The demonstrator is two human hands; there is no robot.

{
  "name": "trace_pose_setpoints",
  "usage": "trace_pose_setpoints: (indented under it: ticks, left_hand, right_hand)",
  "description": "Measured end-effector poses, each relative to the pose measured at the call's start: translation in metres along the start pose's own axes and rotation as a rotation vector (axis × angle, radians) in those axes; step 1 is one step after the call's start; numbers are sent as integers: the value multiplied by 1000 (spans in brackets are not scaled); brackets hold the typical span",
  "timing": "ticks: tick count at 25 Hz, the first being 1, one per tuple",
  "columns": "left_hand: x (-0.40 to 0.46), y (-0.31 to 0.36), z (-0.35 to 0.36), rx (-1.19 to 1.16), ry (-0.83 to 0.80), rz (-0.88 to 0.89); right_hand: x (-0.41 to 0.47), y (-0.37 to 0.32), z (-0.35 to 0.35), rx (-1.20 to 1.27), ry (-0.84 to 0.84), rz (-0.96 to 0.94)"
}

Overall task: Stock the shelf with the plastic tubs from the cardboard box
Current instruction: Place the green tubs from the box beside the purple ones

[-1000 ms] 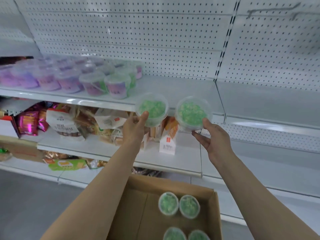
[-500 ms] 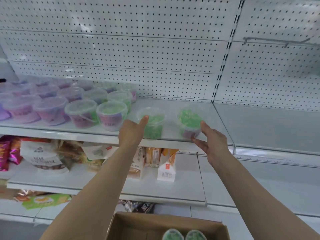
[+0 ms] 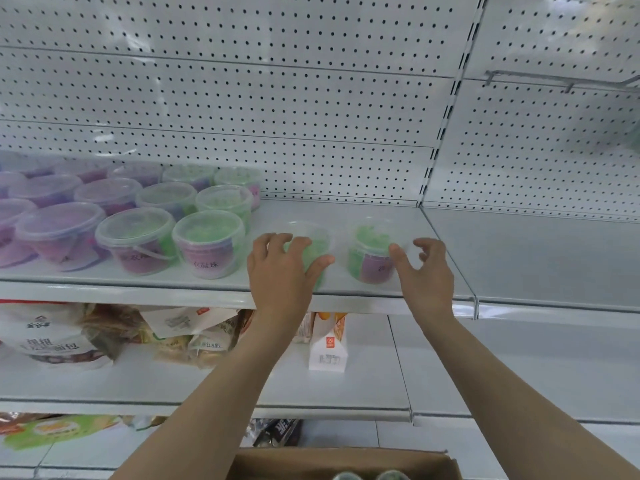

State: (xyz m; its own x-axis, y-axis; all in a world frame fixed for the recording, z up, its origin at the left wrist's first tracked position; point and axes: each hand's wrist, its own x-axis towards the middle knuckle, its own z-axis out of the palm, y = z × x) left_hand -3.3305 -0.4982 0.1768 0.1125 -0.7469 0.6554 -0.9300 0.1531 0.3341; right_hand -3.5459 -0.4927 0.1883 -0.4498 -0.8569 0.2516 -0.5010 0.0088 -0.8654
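Two clear plastic tubs of green beads stand near the front of the upper white shelf [image 3: 346, 209]. My left hand [image 3: 280, 271] grips the left tub [image 3: 313, 247], fingers curled over its lid and thumb on its right side, hiding most of it. The right tub [image 3: 367, 258], with a purple label, stands on its own. My right hand [image 3: 426, 275] is just right of it with loosely spread fingers, its thumb in front of the tub's side. The cardboard box [image 3: 346, 460] shows at the bottom edge, with two green tub lids [image 3: 391, 475] barely visible inside.
Rows of purple and green tubs [image 3: 138, 237] fill the shelf's left part. Bare shelf runs to the right of my hands, with a pegboard wall behind. The shelf below holds snack bags [image 3: 52, 337] and a small white carton [image 3: 327, 348].
Both hands carried the tubs up from above the box and set them on the upper shelf. My right hand's fingers have since come off its tub. The view tilted upward.
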Motion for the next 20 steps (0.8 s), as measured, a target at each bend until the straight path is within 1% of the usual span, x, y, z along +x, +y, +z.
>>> trace_pose_setpoints:
  ticks: [2,3,5,9,11,12,14,18,20]
  left_hand:
    - [7,-4,3,-12,-26,16]
    - [11,-7,6,-22,-29,35]
    - [18,-12,12,-55,-14,96]
    - [38,-24,25,-185,3,182]
    - [49,-25,31,-225,33,157]
    - [53,-23,34,-232,22,123]
    - [60,-17,39,-204,-45,49]
    - [77,-21,63,-209,-207,28]
    - [93,-29,77,-268,-262,-4]
  right_hand:
    - [-3,6,4,-46,-15,-257]
    - [-3,9,7,-70,-25,-342]
    - [3,14,14,-95,-37,-409]
    - [25,12,29,-72,-65,-381]
    - [38,12,39,-63,-85,-383]
    - [44,12,45,-63,-93,-384]
    - [58,8,58,-59,-111,-378]
    - [86,6,81,-41,-120,-362]
    - [100,5,92,-26,-131,-357]
